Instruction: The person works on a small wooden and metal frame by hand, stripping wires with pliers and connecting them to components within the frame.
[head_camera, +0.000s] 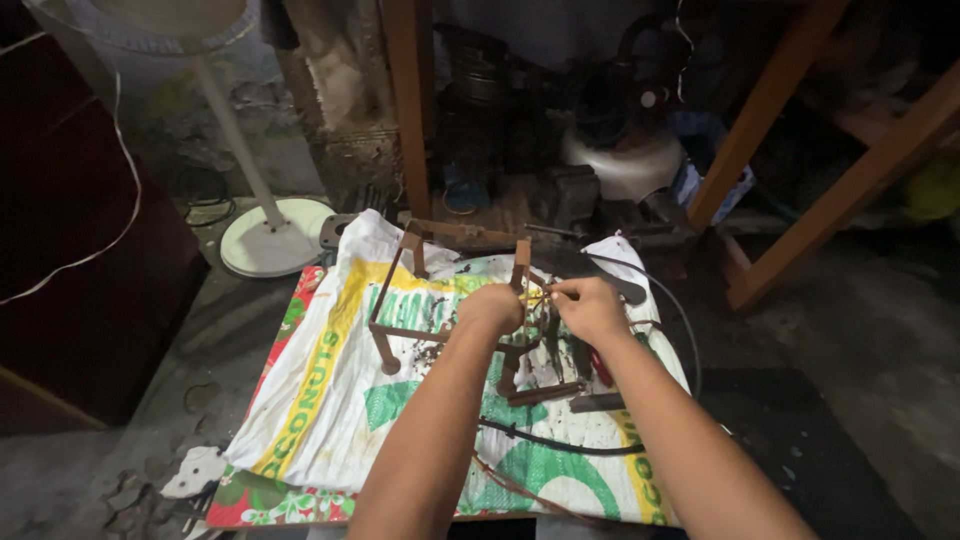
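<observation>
Rusty metal frame (440, 300), standing toward the far edge of the sack-covered board (330, 410): left hand (492, 308) fisted round its right upright, right hand (590, 308) pinching a thin yellow-tipped piece (535, 296) against it; fastening step apparently under way, calling next for steady, fine fingertip work.

Two hands: left hand (490, 305), right hand (590, 308), both at one rusty metal frame (440, 290). One printed sack (330, 390) beneath frame. One white fan base (275, 235) left of frame. One black cable (560, 443) near frame.
</observation>
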